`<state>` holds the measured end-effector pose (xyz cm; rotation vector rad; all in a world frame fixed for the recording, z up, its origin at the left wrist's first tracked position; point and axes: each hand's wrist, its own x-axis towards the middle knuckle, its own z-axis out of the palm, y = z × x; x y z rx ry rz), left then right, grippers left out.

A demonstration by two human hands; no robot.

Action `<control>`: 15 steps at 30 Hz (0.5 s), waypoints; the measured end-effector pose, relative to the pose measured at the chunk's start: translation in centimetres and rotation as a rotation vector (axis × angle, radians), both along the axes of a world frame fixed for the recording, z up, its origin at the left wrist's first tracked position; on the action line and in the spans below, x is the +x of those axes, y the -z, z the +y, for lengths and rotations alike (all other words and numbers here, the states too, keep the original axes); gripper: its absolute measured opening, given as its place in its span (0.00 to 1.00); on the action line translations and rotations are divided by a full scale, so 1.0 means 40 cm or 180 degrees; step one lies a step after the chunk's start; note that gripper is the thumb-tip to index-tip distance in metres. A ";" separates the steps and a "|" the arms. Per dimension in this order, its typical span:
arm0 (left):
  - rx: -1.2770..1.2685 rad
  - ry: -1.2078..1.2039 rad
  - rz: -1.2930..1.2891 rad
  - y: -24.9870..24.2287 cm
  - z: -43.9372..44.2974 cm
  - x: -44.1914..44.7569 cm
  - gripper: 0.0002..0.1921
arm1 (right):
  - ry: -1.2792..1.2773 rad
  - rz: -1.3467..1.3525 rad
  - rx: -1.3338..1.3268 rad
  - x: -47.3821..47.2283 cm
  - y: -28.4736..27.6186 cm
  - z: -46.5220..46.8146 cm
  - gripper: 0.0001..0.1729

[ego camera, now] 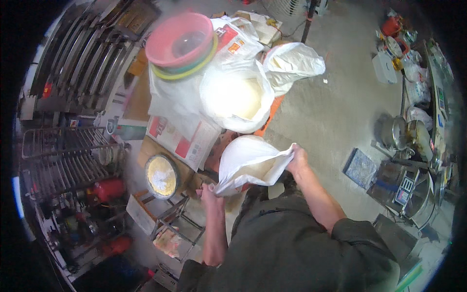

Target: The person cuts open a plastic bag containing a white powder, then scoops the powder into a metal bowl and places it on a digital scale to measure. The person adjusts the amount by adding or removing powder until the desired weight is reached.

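An opened white woven sack (240, 157) stands in front of my body, its mouth stretched wide between my hands. My left hand (211, 195) grips the near left corner of the rim. On the far side, my right hand (297, 158) pinches the right corner. Pale contents show inside, too dim to name. Just beyond stands another open sack (268, 98) filled with a white, glaring powder or grain. To the left of my left hand, a round metal bowl (176, 175) holds yellowish meal with white powder heaped on it.
Stacked plastic basins, the top one pink (153, 47), rest on white sacks at the back. A third open sack (303, 60) is behind right. Metal stools (182, 219) stand by my left arm. A wire rack (54, 146) is at left; pots (394, 131) and a blue-grey slab (360, 168) lie right.
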<state>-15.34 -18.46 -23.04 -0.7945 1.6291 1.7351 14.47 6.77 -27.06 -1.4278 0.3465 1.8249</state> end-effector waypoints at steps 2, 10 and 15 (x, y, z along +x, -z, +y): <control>0.0316 0.0357 -0.0084 -0.021 0.049 0.041 0.19 | 0.0205 -0.0123 -0.0074 0.083 -0.130 0.002 0.15; 0.0921 0.2311 -0.0893 -0.252 0.501 0.604 0.19 | 0.1662 -0.0786 0.0073 0.686 -0.184 -0.063 0.12; 0.0838 0.3143 -0.0708 0.017 0.738 0.897 0.21 | 0.2738 -0.0868 0.0070 1.072 -0.295 -0.135 0.13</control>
